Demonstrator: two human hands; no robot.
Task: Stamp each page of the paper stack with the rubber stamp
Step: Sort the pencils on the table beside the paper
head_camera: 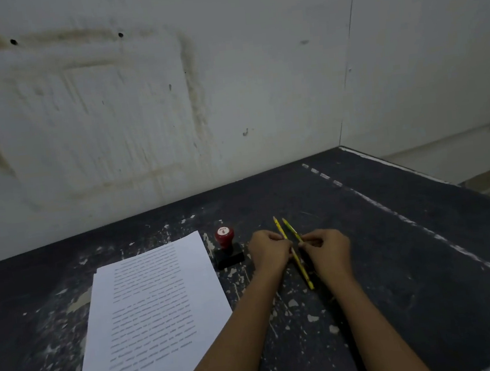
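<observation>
The rubber stamp [224, 239] stands untouched, red handle up, on the dark table [396, 260], just beside the far right corner of the paper stack [154, 315], whose top printed page shows no stamp mark that can be made out. To the right of it, the left hand [270, 252] pinches one yellow pencil [302, 267] with curled fingers, and the right hand [329, 250] pinches a second pencil [290, 229] between thumb and fingertips. The stamping seems not yet begun; the next move probably calls for laying the pencils aside, then gripping the stamp's handle.
</observation>
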